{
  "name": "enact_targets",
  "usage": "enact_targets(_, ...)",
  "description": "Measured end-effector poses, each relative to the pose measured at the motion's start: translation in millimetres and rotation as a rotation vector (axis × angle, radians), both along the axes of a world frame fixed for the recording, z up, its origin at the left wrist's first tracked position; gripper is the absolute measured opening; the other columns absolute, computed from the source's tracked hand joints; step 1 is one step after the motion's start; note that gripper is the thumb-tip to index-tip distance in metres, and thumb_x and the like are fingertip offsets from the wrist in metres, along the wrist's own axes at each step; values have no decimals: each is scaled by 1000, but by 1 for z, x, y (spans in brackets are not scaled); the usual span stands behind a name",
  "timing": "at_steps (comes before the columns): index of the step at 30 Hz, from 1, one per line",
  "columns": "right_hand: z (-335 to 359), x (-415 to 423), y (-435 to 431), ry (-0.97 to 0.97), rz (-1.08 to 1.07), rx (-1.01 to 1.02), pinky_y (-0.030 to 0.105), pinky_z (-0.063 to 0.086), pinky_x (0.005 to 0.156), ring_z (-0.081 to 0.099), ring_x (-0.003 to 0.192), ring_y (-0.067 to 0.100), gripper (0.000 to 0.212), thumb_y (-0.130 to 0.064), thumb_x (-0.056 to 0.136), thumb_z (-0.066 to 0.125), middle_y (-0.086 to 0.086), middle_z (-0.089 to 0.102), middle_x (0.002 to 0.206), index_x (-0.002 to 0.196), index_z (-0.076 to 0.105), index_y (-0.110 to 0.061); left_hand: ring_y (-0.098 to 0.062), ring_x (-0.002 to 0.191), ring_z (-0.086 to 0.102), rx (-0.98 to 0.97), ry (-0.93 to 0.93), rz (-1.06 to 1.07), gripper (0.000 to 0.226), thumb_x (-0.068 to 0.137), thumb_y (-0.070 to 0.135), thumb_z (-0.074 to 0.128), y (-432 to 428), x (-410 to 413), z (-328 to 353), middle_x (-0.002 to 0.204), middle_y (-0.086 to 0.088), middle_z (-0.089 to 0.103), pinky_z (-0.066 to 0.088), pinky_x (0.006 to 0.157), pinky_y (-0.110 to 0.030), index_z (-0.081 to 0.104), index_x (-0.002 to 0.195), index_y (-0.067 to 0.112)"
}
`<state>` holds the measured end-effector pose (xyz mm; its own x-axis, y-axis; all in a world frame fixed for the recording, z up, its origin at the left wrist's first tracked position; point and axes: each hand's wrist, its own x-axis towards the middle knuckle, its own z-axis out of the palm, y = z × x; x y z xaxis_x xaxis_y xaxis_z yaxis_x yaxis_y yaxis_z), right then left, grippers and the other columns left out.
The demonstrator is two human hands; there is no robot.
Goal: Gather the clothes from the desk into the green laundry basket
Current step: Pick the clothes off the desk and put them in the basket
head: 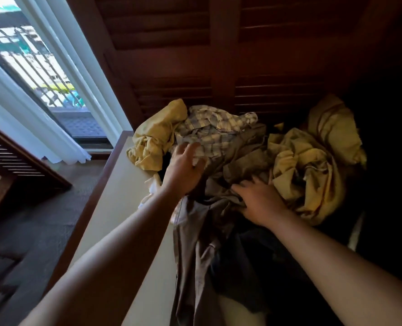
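Two bare hands are reaching into one heap of clothes (254,161) that is lying on the cream desk (115,208), bunched against the dark louvred doors (219,55) at the far side. At least four garments can be told apart, though the heap is tangled and its near right part is sinking into shadow, so a sure count is not possible. Two yellow pieces are showing: a smaller yellow cloth (155,137) at the far left and a big crumpled yellow sheet (308,165) on the right. Between them a plaid shirt (209,128) in pale yellow and grey checks is lying on top. A grey-brown garment (195,243) is spreading from the middle of the heap toward the near edge, with darker fabric beside it. A bit of white cloth (151,187) is peeking out at the heap's left edge. The left hand (183,168) is resting on the plaid shirt with fingers loosely spread, palm down, gripping nothing that can be seen. The right hand (261,203) is pressing into the grey-brown garment, its fingers curling into the folds; whether they are pinching cloth cannot be told. No readable writing or label is showing. At the far left a window (42,67) with a white curtain (30,128) is letting in daylight.
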<state>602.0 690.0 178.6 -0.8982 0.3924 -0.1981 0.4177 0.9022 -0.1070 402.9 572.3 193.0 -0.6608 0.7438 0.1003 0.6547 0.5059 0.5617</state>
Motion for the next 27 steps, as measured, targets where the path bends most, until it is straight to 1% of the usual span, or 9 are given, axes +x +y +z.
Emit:
enact_targets(3,-19,10,3,94,-22,-61,42,41,107,49,127,35,53,-37,88,68,1,60,130,138,53,-30,-40,156,12,-124,-22,75,73,99,47,56,37,-12,-12,171,-10,6,36,116,-60,19,161,37)
enact_targets(6,-25,12,4,157,2,-49,39,50,93,57,109,31,43,-27,82,72,0,65,113,123,59,-27,-44,155,11,-337,7,89,92,98,49,60,54,-17,-22,171,-15,9,21,120,-62,-4,163,37)
enact_targets(10,-20,13,3,223,-3,-89,38,51,89,59,104,29,41,-17,80,70,3,66,109,121,63,-22,-39,138,40,-319,116,103,48,97,23,60,49,-22,-22,143,-11,55,33,113,-63,50,143,27)
enact_targets(12,-18,18,2,248,-30,-126,36,51,91,60,107,30,48,-15,78,72,4,67,113,125,64,-19,-36,124,51,-221,108,102,40,93,13,57,38,-21,-16,124,-9,66,42,105,-56,63,131,23)
enact_targets(16,-3,32,-10,361,-136,-163,38,46,96,62,112,30,53,-15,78,74,6,67,120,130,63,-15,-27,108,61,35,48,26,29,93,13,60,-3,5,10,113,-5,66,54,87,-39,68,120,20)
enact_targets(20,17,41,-36,450,-225,-76,56,35,112,64,112,30,51,-25,74,63,4,69,117,125,62,-19,-10,94,56,203,-60,-59,18,100,12,58,-63,59,46,107,5,60,45,71,-16,65,114,19)
enact_targets(22,26,48,-53,545,-268,-125,59,42,105,65,112,31,50,-28,75,57,3,69,117,123,61,-20,-10,91,56,281,-52,-81,12,102,18,58,-96,81,58,103,5,61,41,68,-12,65,112,19)
enact_targets(25,43,61,-91,778,-271,-279,47,55,91,67,104,25,32,-20,83,61,1,69,110,115,62,-18,-14,94,62,373,-95,-100,12,103,20,59,-148,105,70,106,1,66,51,68,-27,66,113,18)
enact_targets(27,53,71,-124,896,-254,-345,28,54,94,66,104,21,35,-3,84,69,3,69,111,117,64,-11,-18,96,63,441,-106,-76,18,103,24,58,-183,121,83,109,-2,67,56,73,-38,66,117,16)
